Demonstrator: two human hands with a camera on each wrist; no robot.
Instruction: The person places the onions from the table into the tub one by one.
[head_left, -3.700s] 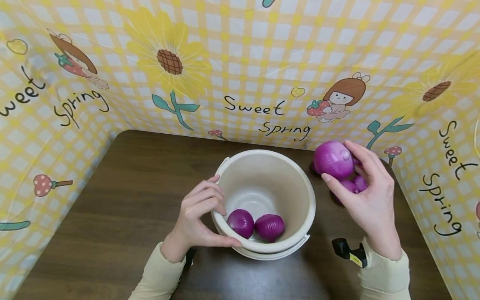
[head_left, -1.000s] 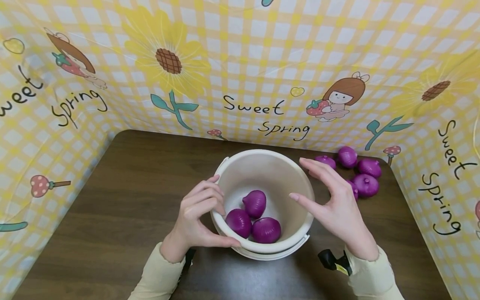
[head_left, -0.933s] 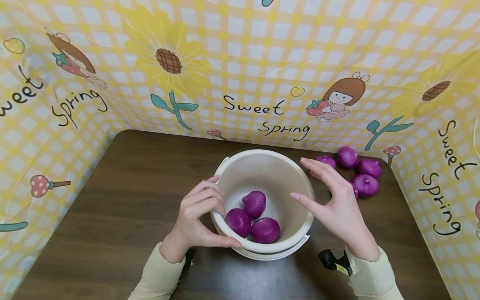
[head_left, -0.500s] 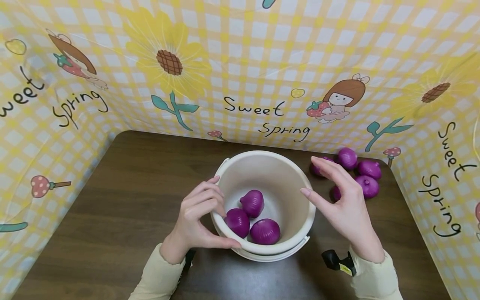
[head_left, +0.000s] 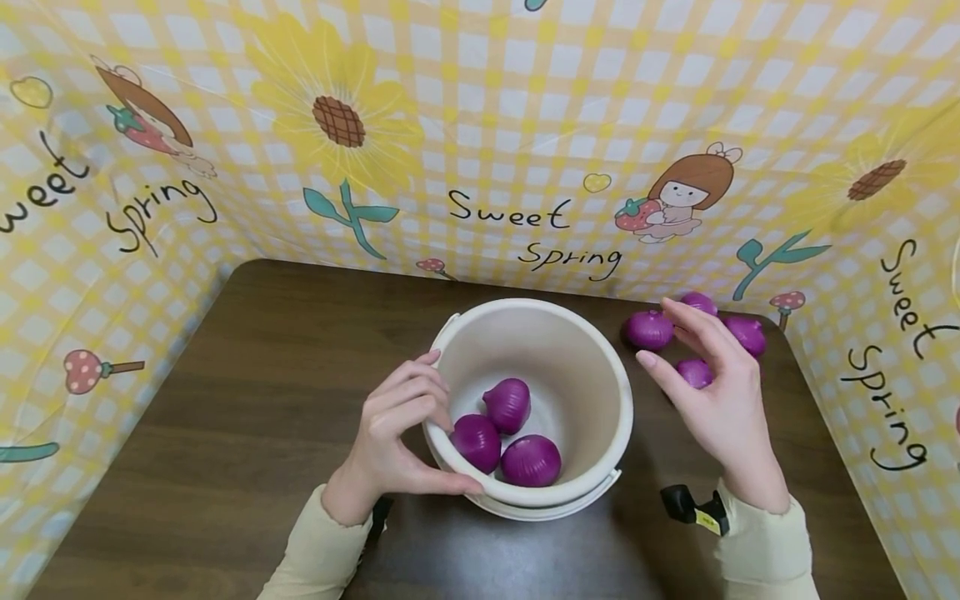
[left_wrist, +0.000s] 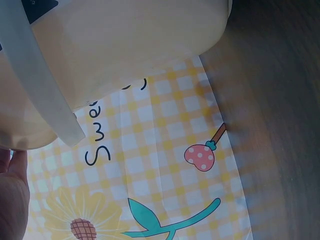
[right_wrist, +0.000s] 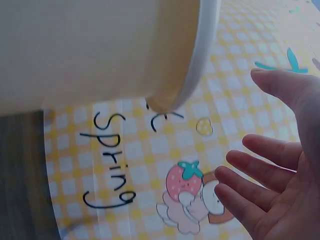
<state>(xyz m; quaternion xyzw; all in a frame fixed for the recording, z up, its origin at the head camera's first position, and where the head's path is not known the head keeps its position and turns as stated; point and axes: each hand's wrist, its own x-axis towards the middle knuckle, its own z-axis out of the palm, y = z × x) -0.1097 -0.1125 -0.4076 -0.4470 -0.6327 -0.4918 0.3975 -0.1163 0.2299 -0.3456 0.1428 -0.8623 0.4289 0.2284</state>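
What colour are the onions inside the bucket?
Purple onions in the cream bucket, clearest in the head view.

Your head camera looked steeply down at the bucket (head_left: 532, 400) on the counter (head_left: 247, 392); both wrist cameras sat close beside it, low, sharing its cream wall (left_wrist: 125, 45) and the printed backdrop (right_wrist: 150, 165).

Even, bright light is cast from above; soft shadows are thrown onto the table (head_left: 262, 400) around the bucket (head_left: 600, 392). Faint glare is seen on the backdrop (head_left: 525, 125) behind the bucket. The backdrop's edges are bowed by lens distortion. In both wrist views the bucket is rendered blurred.
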